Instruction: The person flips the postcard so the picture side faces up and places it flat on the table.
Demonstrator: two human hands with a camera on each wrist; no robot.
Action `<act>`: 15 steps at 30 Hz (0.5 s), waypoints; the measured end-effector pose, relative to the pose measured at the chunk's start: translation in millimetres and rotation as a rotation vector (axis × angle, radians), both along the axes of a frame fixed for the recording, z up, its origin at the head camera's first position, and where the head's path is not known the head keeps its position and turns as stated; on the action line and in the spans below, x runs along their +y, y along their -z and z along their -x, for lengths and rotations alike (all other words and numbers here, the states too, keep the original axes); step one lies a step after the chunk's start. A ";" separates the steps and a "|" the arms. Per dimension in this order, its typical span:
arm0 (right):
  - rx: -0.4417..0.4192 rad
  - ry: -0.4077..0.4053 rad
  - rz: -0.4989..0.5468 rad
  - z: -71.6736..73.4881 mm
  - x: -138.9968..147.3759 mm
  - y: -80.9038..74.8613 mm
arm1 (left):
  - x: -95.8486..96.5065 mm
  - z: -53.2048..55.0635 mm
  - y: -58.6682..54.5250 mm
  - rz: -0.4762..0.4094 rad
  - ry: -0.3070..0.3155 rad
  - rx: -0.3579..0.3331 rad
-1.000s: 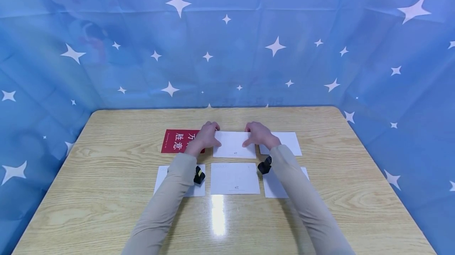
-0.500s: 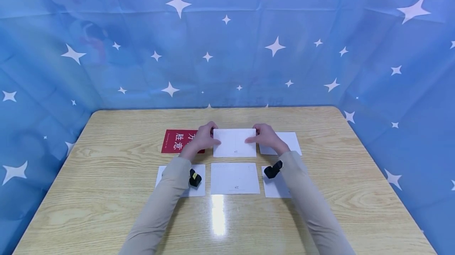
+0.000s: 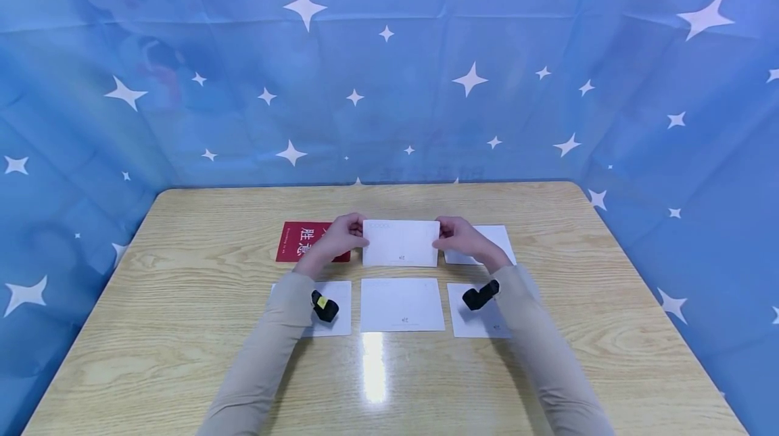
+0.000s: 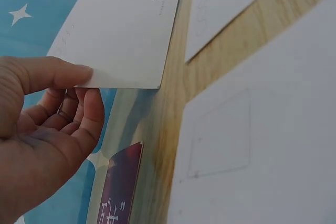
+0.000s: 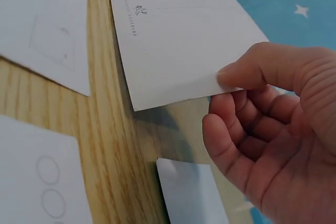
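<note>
Both hands hold one white postcard (image 3: pixel 401 244), blank side up, at the middle of the back row. My left hand (image 3: pixel 342 236) pinches its left edge, thumb on top and curled fingers beneath, as the left wrist view shows with the postcard (image 4: pixel 121 30) tilted up from the table. On the opposite edge my right hand (image 3: pixel 461 238) pinches it the same way; in the right wrist view the postcard's (image 5: pixel 178 40) near edge stands slightly off the wood. A red card (image 3: pixel 301 241) with white characters lies beside the left hand, partly hidden by it.
A white card (image 3: pixel 496 240) lies behind the right hand. The front row has a left card (image 3: pixel 341 324), a middle card (image 3: pixel 402 305) and a right card (image 3: pixel 465 321), the outer two partly under the wrists. Behind the wooden table (image 3: pixel 182 274) hangs a blue star-patterned cloth (image 3: pixel 389 105).
The hands have moved outward to the postcard's side edges and now pinch them. Its far edge has come up off the table.
</note>
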State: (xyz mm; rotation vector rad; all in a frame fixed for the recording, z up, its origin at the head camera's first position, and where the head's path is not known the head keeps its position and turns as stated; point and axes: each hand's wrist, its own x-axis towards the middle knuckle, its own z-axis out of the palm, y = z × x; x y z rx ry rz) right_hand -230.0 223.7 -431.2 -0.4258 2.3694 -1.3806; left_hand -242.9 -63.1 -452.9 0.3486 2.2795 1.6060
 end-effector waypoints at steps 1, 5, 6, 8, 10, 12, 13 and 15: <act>-0.003 0.002 0.007 -2.6 -0.8 -4.3 | -0.7 -0.4 -0.9 -0.008 0.000 -0.008; 0.005 -0.003 0.009 -13.3 -4.0 -22.8 | -2.6 -0.5 -3.7 -0.013 0.007 -0.020; 0.011 -0.002 0.007 -15.7 -4.8 -27.1 | -3.0 -0.4 -4.2 -0.010 0.006 -0.018; 0.023 0.003 0.001 -17.6 -5.2 -30.8 | -3.9 -0.2 -5.0 -0.005 0.006 -0.008; 0.037 0.011 -0.001 -18.3 -5.2 -32.0 | -4.1 -3.9 -12.0 0.002 0.003 0.000; 0.053 0.026 -0.012 -19.9 -6.2 -35.0 | -4.3 -4.3 -13.4 0.009 -0.005 0.016; 0.058 0.035 -0.011 -19.7 -6.1 -35.0 | -4.4 -4.5 -14.0 0.011 -0.010 0.024; 0.070 0.054 -0.003 -17.5 -4.8 -32.0 | -4.1 -4.9 -14.7 0.013 -0.025 0.040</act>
